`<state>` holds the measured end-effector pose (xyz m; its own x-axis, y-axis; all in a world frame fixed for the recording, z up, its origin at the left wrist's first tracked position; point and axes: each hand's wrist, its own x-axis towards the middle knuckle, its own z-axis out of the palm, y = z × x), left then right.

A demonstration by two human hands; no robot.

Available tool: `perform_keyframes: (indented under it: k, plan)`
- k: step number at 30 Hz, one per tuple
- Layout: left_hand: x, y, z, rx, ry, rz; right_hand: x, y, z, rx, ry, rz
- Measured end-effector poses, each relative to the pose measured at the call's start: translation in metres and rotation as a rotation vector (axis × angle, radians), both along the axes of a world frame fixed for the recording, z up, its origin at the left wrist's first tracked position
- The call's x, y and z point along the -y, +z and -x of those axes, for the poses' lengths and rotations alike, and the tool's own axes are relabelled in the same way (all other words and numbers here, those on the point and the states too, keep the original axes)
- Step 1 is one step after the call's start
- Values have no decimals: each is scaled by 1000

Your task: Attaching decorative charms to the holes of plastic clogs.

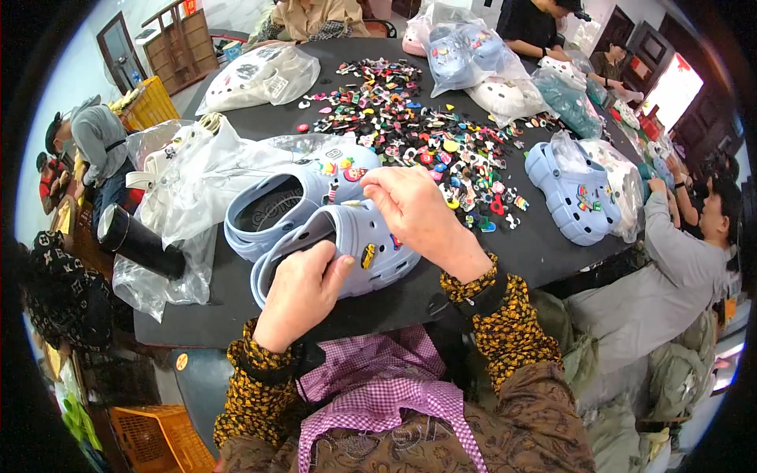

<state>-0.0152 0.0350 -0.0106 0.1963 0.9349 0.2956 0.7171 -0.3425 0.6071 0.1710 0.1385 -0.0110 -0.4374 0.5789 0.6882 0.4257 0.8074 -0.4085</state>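
Left hand (pixel 303 288) clamps near clog (pixel 347 244) heel; right hand (pixel 414 206) pinches small charm over its toe. Charm may slip, dropping among loose charms (pixel 418 134) beyond clog.

A heap of small colourful shoe charms (pixel 430 130) covers the black table (pixel 544 244), with bagged clogs (pixel 264 75) and a black cylinder (pixel 138 240) around.

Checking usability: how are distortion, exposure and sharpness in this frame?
Head view: strong fisheye, the black table edge bows and dark corners vignette; window at upper right is blown out; hands and pale blue clogs are evenly lit and sharp; the rim softens.
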Motion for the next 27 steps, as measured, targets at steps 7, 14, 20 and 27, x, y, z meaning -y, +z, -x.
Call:
perform_keyframes:
  k: [7, 14, 20, 27]
  plan:
    - [19, 19, 6, -94, -119, 35, -37, 10, 2, -9, 118, 158]
    - [-1, 17, 18, -94, 160, -324, -67, 12, 36, 108, 293, 188]
    - [-12, -2, 16, -380, 165, -261, -61, 15, 52, 318, 323, 96]
    - [-9, -4, 15, -484, 149, -299, -72, 15, 38, 287, 429, 155]
